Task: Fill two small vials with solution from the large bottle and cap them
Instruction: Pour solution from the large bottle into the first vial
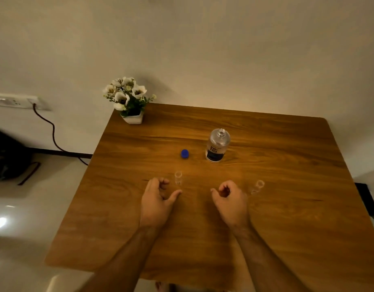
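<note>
On the wooden bench (266, 207) in front of me, both my hands rest low near its middle, apart from each other. My left hand (157, 199) has its fingers curled loosely inward with the thumb stuck out to the right; its grip holds nothing. My right hand (229, 199) is curled the same way, fingertips bent toward the palm, and its grip is empty too. One small clear vial (178, 177) stands upright just beyond and to the right of my left hand, open at the top, not touching it. A second small vial (257, 187) sits just to the right of my right hand, also uncapped; it looks tilted, though I cannot tell for sure. Farther back stands the large clear bottle (217, 146), upright with its neck open. Its blue cap (185, 153) lies to the left of the bottle, apart from it. A white pot of flowers (128, 100) stands at the far left corner.
</note>
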